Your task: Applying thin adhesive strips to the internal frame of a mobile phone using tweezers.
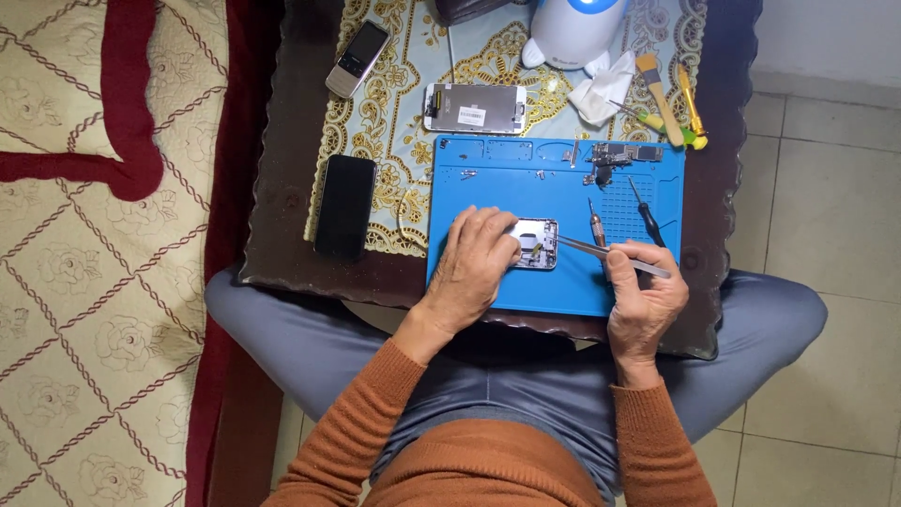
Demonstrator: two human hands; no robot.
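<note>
The opened phone body point(535, 244) lies flat on the blue work mat point(488, 183), near the mat's middle, directly under the fingertips of the left hand point(474, 268) and just left of the right hand point(643, 300). The left hand rests palm down on the mat, its fingers loosely curled and pressed onto the left edge of the phone body, covering part of it. The right hand is closed in a pinch on a pair of metal tweezers point(601, 252), whose slim tips reach leftward to the phone body's right edge; whether the tips touch a part inside is too small to tell. The phone body is a rounded rectangle of pale grey metal with small dark parts within. The mat is smooth and rubbery, with shallow moulded compartments along its top and a dotted grid at the right, where two small screwdrivers point(648, 211) lie beside each other. A loose circuit board point(624, 153) sits near the mat's top right corner. Behind the mat, on a gold-patterned cloth point(375, 122), lie a detached screen panel point(474, 108) face down, a slim silver keypad phone point(357, 58) and, nearer the left, a glossy black phone point(344, 205). A wooden-handled brush point(660, 99) lies at the counter point(282, 188) top right, beside a crumpled white tissue point(605, 86).
</note>
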